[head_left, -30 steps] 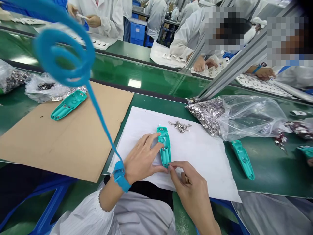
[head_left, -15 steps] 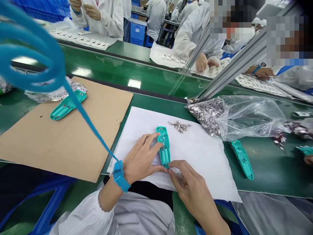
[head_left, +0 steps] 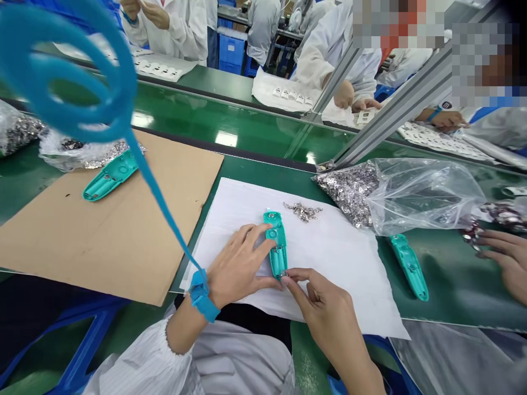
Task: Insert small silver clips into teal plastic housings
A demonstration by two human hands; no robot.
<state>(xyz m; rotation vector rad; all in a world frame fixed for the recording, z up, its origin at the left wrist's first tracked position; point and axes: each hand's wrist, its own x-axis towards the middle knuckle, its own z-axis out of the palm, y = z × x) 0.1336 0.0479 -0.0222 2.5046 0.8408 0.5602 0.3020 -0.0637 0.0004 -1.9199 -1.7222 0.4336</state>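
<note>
A teal plastic housing half (head_left: 278, 244), long and hollow with its inside facing up, lies on the white sheet (head_left: 329, 274). My left hand (head_left: 241, 266), a blue wrist strap (head_left: 201, 296) behind it, grips the housing between thumb and fingers along its left side and lower end. At that lower end my right hand (head_left: 319, 299) pinches a small silvery metal piece (head_left: 284, 274) between thumb and forefinger; the fingertips partly hide it. Beyond the housing sits a loose pile of small metal pieces (head_left: 303, 211).
Cardboard (head_left: 164, 219) on the left bears another teal housing (head_left: 111, 175). To the right are a bag of metal parts (head_left: 349, 189), a third housing (head_left: 409, 267) and a co-worker's hand (head_left: 504, 255). A blue coiled cord (head_left: 156, 203) hangs from my strap. A metal post (head_left: 370, 104) slants behind.
My right fingertips have shifted slightly up onto the housing's lower end with the metal piece. My left hand stays put. A co-worker's hand has reached in at the right, by the metal parts.
</note>
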